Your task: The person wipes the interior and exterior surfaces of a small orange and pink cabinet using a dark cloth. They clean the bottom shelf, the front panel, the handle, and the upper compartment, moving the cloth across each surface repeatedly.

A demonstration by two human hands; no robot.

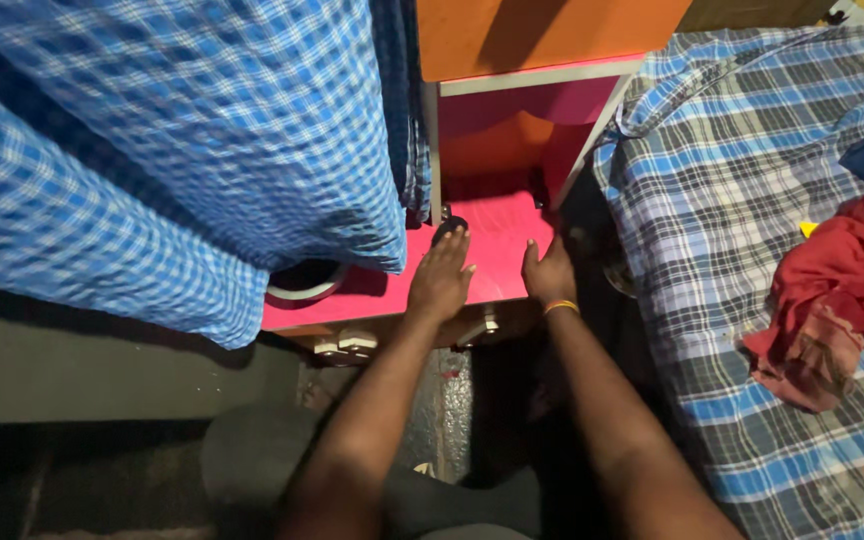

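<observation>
My left hand (441,275) lies flat, fingers together, on a pink shelf board (497,255) of a low cabinet, its fingertips touching a small dark round object (449,228). A little to the right, my right hand (548,272) rests on the same board near its front right corner, fingers slightly spread; a yellow band (560,306) circles that wrist. Neither hand holds anything. Above the board the cabinet has a pink and orange back wall (512,130) and an orange top (542,30).
A blue checked cloth (182,150) hangs over the left side and hides part of the board. Under its edge sits a round white-rimmed bowl (304,283). At right is a bed with a checked sheet (742,200) and a crumpled red garment (837,290). Dark floor lies below.
</observation>
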